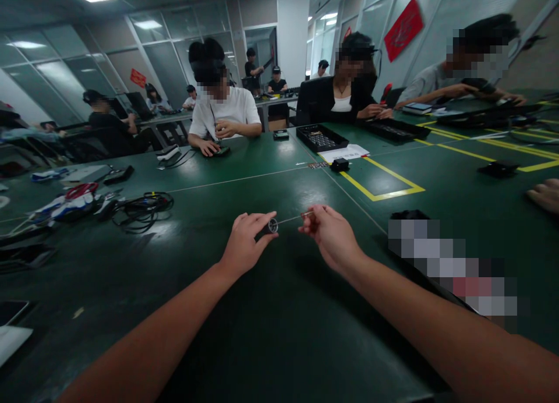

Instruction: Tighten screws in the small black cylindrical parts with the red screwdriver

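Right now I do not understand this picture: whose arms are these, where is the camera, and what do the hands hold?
There is no machine here. A person wears the camera on the head, so it looks forward and down at that person's own bare arms.

The left hand holds a small dark cylinder. The right hand pinches the end of a thin wire that runs to the cylinder.

They work over a dark green table. On it lie a bundle of black cables, a black tray and yellow tape lines. Other people sit at the far side; another hand shows at the right edge.
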`<state>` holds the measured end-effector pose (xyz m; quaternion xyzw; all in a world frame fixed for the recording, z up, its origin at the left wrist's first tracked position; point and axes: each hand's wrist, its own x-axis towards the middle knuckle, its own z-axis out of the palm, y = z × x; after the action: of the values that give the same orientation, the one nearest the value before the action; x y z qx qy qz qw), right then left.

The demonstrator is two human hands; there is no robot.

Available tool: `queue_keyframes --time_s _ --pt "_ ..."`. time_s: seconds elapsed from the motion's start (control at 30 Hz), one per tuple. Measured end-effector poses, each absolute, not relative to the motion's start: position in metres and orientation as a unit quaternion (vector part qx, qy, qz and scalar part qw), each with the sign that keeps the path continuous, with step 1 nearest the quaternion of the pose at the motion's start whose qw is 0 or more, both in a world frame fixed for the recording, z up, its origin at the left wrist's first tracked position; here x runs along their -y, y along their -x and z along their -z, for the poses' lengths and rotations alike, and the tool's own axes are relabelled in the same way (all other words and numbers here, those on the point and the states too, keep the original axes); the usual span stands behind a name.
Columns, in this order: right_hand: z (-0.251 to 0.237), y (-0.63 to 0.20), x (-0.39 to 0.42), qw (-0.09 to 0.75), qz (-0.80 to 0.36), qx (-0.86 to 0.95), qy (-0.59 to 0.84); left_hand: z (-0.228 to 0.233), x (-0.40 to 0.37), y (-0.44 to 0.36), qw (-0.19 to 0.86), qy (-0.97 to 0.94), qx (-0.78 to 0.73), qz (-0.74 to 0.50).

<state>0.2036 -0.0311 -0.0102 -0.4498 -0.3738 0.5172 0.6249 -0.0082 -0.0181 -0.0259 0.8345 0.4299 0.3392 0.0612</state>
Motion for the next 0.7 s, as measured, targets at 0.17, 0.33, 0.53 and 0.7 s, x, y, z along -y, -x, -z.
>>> queue_keyframes --time_s 0.17,0.33,0.53,0.7 --pt "0.01 -0.207 0.025 0.65 -0.503 0.327 0.466 0.025 0.015 0.01 0.082 -0.838 -0.453 -0.292" --pt "0.007 -0.203 0.032 0.632 -0.39 0.462 0.485 0.025 0.017 0.01 0.085 -0.839 -0.456 -0.284" --pt "0.002 -0.205 0.041 0.579 -0.28 0.57 0.512 0.025 0.018 0.01 0.094 -0.839 -0.46 -0.277" --pt "-0.002 -0.206 0.043 0.548 -0.24 0.599 0.532 0.023 0.019 0.006 0.1 -0.841 -0.464 -0.259"
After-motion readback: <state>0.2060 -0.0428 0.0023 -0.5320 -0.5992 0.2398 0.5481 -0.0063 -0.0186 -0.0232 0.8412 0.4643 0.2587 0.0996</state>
